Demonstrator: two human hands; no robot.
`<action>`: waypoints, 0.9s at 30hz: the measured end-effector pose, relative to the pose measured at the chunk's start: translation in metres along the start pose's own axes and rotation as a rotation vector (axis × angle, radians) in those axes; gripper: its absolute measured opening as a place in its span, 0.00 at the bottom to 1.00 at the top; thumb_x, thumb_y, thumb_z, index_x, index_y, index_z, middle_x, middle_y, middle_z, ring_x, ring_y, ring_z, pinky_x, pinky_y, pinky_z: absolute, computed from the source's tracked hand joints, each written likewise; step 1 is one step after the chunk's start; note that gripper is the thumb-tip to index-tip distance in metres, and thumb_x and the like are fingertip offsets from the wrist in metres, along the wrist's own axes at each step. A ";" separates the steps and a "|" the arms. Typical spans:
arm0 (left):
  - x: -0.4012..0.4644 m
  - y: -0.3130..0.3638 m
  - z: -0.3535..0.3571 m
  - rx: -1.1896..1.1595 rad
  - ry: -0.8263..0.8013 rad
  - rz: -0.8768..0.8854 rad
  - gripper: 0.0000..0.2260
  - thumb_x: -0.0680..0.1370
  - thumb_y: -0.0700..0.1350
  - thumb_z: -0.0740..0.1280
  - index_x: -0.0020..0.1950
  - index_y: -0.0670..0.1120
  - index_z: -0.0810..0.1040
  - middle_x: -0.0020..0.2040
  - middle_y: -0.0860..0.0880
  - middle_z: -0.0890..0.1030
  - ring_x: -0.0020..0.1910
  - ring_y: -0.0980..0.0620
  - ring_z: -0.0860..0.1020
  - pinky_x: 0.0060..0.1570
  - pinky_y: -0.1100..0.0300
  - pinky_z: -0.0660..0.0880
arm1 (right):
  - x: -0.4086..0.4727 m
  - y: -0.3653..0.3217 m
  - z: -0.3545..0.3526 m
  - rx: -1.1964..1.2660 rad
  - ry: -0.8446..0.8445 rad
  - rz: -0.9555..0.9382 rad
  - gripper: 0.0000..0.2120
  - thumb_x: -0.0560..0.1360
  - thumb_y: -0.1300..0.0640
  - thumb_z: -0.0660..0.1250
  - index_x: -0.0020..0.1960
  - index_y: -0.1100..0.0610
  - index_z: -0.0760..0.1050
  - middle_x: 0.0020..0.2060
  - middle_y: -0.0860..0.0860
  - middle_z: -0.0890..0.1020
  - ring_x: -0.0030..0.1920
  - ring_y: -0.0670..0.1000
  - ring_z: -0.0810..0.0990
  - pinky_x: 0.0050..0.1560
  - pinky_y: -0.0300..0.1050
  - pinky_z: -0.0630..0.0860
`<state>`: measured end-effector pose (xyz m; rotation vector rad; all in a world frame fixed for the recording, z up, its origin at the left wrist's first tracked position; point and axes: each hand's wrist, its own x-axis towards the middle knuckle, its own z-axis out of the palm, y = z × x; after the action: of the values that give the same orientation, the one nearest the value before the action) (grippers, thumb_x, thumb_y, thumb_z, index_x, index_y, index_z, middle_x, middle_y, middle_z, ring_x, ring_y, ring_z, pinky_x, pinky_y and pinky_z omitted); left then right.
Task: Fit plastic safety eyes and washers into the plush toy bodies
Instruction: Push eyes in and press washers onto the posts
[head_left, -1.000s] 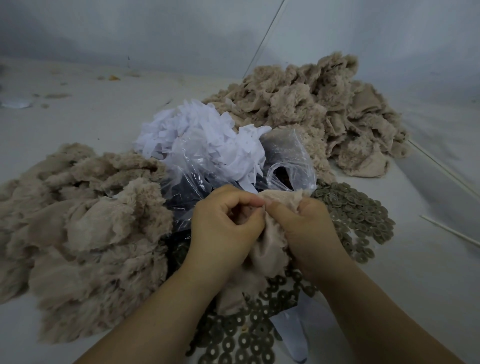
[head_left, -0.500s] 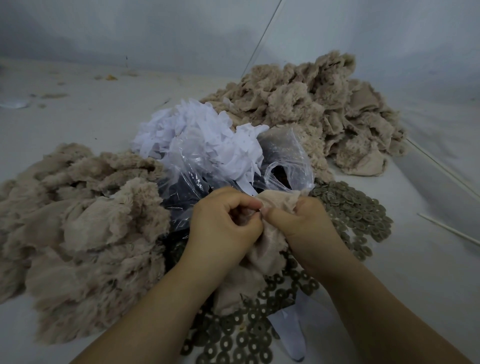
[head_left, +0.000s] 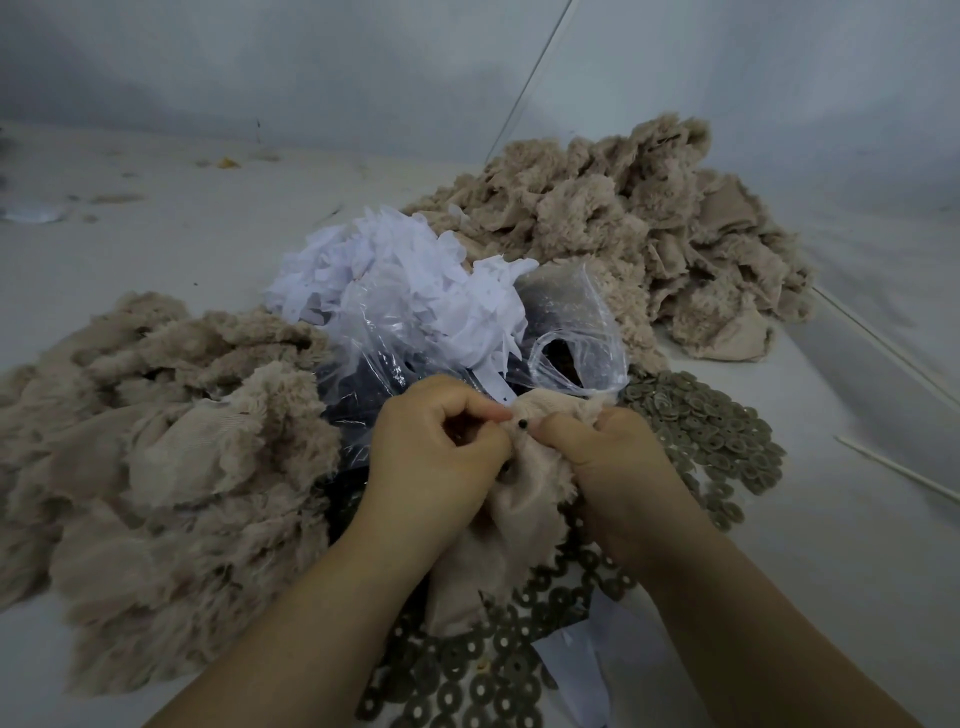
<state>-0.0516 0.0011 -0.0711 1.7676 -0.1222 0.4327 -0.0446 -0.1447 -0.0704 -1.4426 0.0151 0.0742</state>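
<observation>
Both hands, left (head_left: 436, 457) and right (head_left: 613, 462), pinch one plush body (head_left: 519, 509) between them, eye post (head_left: 522, 425) poking through; washer not yet on (probably). Washers (head_left: 717, 436) just right, plush piles (head_left: 156, 467) left and beyond: plenty left.

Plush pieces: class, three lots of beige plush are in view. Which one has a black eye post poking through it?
The plush piece gripped by both hands; the two piles lie untouched.
</observation>
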 end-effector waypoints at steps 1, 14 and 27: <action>0.002 0.002 0.000 0.041 0.031 0.016 0.09 0.69 0.36 0.70 0.38 0.50 0.84 0.39 0.52 0.82 0.38 0.55 0.80 0.41 0.61 0.77 | 0.001 0.000 -0.001 -0.014 0.021 0.002 0.25 0.74 0.66 0.68 0.21 0.52 0.70 0.19 0.48 0.71 0.20 0.46 0.70 0.24 0.37 0.67; 0.079 0.033 0.009 0.838 -0.012 0.179 0.20 0.79 0.50 0.69 0.65 0.40 0.71 0.64 0.43 0.67 0.48 0.43 0.76 0.43 0.52 0.73 | 0.001 -0.008 -0.007 -0.161 0.122 0.069 0.24 0.74 0.64 0.70 0.23 0.51 0.67 0.22 0.51 0.70 0.23 0.50 0.68 0.24 0.40 0.66; 0.074 0.013 0.006 0.507 -0.028 0.249 0.07 0.81 0.41 0.62 0.43 0.43 0.73 0.33 0.48 0.74 0.34 0.44 0.73 0.37 0.43 0.76 | 0.000 -0.012 -0.012 -0.271 0.145 0.114 0.04 0.76 0.62 0.71 0.43 0.61 0.83 0.38 0.60 0.86 0.36 0.53 0.85 0.33 0.42 0.82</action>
<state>0.0140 0.0029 -0.0343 2.2683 -0.2735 0.6614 -0.0439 -0.1578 -0.0596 -1.7149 0.2136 0.0670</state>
